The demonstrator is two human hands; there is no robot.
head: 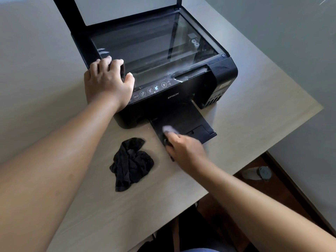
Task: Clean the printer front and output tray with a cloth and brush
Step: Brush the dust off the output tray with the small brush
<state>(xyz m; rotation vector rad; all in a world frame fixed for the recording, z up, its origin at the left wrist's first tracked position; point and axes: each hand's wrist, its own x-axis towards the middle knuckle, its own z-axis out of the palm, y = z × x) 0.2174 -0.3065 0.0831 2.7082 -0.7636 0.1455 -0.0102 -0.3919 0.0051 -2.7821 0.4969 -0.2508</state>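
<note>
A black printer [181, 95] stands on the table with its scanner lid raised and the glass dusty near the front right. Its output tray [192, 124] is pulled out toward me. My left hand [107, 84] rests on the printer's front left corner, fingers curled over the edge beside the control panel. My right hand [183, 148] grips a dark-handled brush [169, 130], whose pale bristles lie blurred on the left part of the tray. A crumpled black cloth [131, 164] lies on the table left of my right hand, untouched.
The light wooden table [254, 115] ends close on the right and near side. Below its right edge, on the dark floor, stands a grey bottle [258, 173]. A grey wall runs along the right.
</note>
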